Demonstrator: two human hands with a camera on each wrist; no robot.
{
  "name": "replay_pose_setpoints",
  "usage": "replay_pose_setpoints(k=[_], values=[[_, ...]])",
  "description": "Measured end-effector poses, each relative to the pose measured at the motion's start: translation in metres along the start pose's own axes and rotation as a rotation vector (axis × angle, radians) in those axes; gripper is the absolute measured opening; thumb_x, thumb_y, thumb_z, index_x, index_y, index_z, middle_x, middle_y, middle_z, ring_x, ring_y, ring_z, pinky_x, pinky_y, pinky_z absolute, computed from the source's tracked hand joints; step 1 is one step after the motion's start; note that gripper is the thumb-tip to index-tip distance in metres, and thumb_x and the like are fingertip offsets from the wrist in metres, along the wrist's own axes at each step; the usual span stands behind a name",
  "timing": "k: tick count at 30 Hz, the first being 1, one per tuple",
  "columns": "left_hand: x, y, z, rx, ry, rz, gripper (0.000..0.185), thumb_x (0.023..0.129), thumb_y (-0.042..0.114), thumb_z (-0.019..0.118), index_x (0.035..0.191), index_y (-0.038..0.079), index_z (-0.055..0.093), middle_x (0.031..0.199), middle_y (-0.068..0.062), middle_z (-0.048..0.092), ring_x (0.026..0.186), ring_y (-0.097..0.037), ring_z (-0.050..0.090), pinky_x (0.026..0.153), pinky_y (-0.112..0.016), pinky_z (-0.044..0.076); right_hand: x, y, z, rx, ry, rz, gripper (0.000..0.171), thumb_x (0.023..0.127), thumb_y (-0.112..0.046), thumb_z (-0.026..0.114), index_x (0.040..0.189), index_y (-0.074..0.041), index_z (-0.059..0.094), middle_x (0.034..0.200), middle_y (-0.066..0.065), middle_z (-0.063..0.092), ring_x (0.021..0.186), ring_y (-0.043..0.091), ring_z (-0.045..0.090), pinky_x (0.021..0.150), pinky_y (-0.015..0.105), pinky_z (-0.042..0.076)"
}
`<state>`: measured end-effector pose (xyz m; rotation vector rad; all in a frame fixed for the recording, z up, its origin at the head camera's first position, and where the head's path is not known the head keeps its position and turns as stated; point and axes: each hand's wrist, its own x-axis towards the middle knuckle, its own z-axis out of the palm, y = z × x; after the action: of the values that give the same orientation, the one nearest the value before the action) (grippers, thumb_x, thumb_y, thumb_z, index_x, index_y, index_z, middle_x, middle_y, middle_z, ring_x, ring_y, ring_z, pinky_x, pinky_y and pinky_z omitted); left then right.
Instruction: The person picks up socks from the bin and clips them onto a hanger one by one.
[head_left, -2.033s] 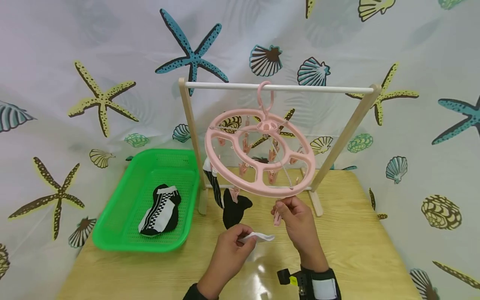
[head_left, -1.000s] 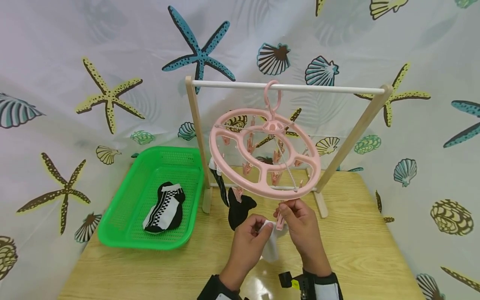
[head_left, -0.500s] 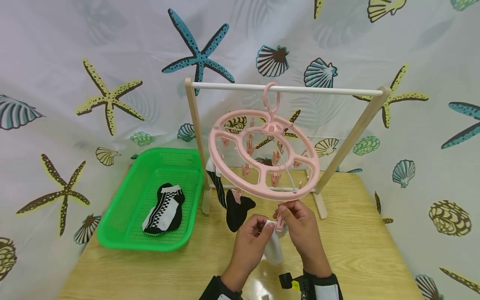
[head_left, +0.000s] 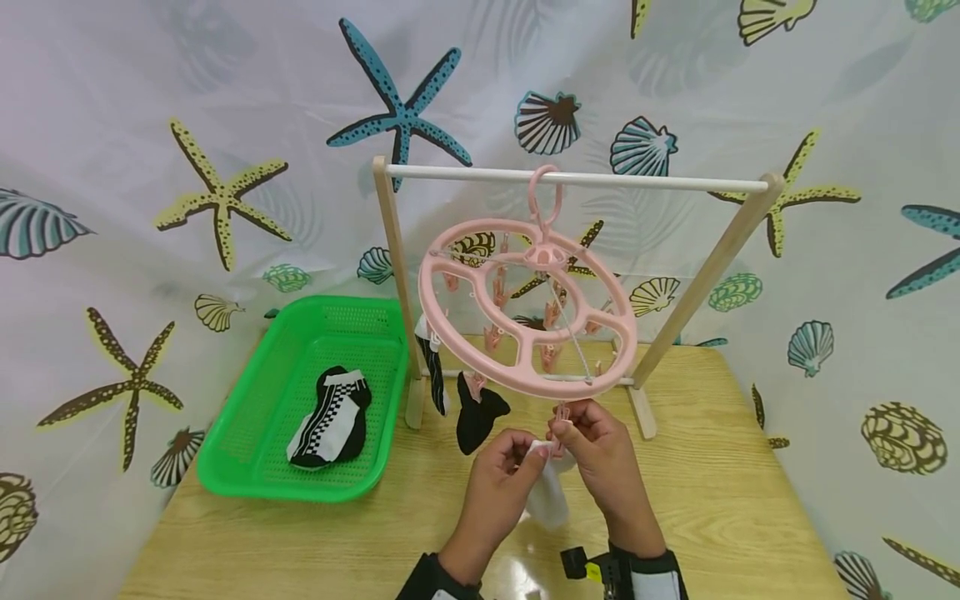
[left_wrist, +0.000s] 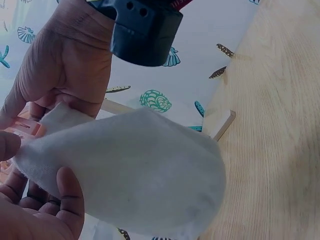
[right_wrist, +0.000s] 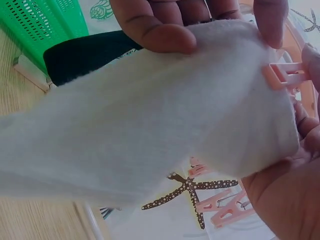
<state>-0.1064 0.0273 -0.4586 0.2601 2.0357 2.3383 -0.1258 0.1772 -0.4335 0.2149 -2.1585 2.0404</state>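
My left hand (head_left: 495,479) pinches the cuff of a white sock (head_left: 551,500), which hangs toe down above the table. My right hand (head_left: 600,450) grips a pink clothespin (head_left: 560,421) below the front rim of the round pink hanger (head_left: 525,380). In the right wrist view the clothespin's (right_wrist: 277,75) jaws overlap the sock's cuff edge, with the right thumb on its handles. The sock (left_wrist: 135,170) spreads wide in the left wrist view, both hands' fingers at its cuff. Left of the hands, a black sock (head_left: 472,425) and a striped sock (head_left: 432,367) hang from the hanger.
The hanger hooks over the white bar (head_left: 660,180) of a wooden-legged stand. A green basket (head_left: 262,492) holds black-and-white socks (head_left: 330,425) at the left. More pink clothespins (head_left: 551,357) dangle under the ring. A patterned curtain (head_left: 255,67) backs the wooden table (head_left: 720,467).
My left hand has brought the white sock rightward to the clothespin, and the sock now hangs lower. Lately the right fingers sit lower, with the clothespin's upper end showing above them.
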Motion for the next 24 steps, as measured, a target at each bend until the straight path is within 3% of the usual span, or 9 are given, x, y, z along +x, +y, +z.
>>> replay_pose_setpoints(k=[9, 12, 19, 24], values=[[-0.002, 0.003, -0.01, 0.138, 0.022, -0.04, 0.016, 0.097, 0.021, 0.064, 0.106, 0.008, 0.067, 0.099, -0.002, 0.066, 0.092, -0.016, 0.061, 0.074, -0.03, 0.051, -0.001, -0.001, 0.001, 0.032, 0.003, -0.004, 0.009, 0.094, 0.002, 0.064, 0.1, 0.007, 0.058, 0.084, 0.007, 0.061, 0.069, 0.012, 0.059, 0.061, 0.026, 0.054], [-0.001, 0.006, -0.015, 0.219, 0.018, 0.0, 0.017, 0.096, 0.022, 0.066, 0.109, 0.01, 0.066, 0.103, -0.001, 0.066, 0.098, -0.018, 0.061, 0.074, -0.03, 0.053, -0.001, 0.0, 0.001, 0.039, 0.008, -0.009, 0.008, 0.094, 0.003, 0.063, 0.1, 0.006, 0.058, 0.083, 0.007, 0.061, 0.068, 0.011, 0.059, 0.061, 0.026, 0.054], [0.002, 0.018, -0.031, 0.422, 0.028, 0.215, 0.018, 0.093, 0.02, 0.071, 0.107, 0.011, 0.067, 0.107, 0.001, 0.064, 0.098, -0.017, 0.061, 0.075, -0.033, 0.053, -0.001, 0.002, 0.0, 0.057, 0.009, -0.02, 0.007, 0.094, 0.004, 0.062, 0.099, 0.007, 0.058, 0.082, 0.006, 0.061, 0.067, 0.011, 0.059, 0.06, 0.025, 0.054], [0.009, 0.034, -0.042, 0.574, 0.07, 0.533, 0.018, 0.086, 0.012, 0.078, 0.101, 0.011, 0.068, 0.097, 0.0, 0.06, 0.083, -0.018, 0.055, 0.071, -0.033, 0.049, -0.001, 0.002, 0.0, 0.058, 0.013, -0.017, 0.007, 0.095, 0.004, 0.062, 0.099, 0.007, 0.058, 0.082, 0.007, 0.061, 0.067, 0.011, 0.059, 0.059, 0.026, 0.054]])
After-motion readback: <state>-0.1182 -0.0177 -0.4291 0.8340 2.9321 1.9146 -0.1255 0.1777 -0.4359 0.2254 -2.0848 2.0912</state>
